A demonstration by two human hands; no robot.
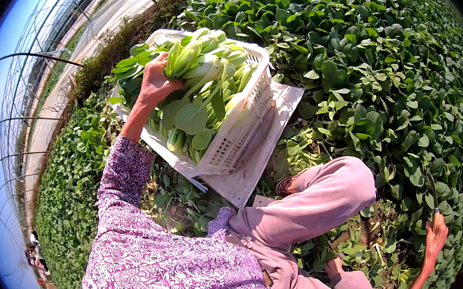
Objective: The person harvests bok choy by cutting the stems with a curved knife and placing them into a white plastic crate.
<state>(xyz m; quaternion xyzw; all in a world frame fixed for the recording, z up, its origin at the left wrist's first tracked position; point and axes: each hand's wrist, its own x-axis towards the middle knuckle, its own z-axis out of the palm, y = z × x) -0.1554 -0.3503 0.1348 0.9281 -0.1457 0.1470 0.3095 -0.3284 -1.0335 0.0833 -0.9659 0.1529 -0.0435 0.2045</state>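
My left hand [159, 81] grips a bunch of bok choy [189, 62] at the top of a heaped white plastic crate [235, 137]. Pale stems point right and green leaves hang below my fingers. The crate is full of more bok choy and rests on a white sheet [275, 140]. Far from it, at the lower right, my right hand [435, 233] is closed around the handle of a sickle [435, 203]. The curved blade points up among the growing leaves.
Dense rows of leafy greens [375, 66] fill the right side, with more plants [70, 182] at the left. Cut leaves and stems lie on the soil near my bent leg [318, 203]. Metal greenhouse hoops [21, 118] stand at the left; people are far off at the lower left.
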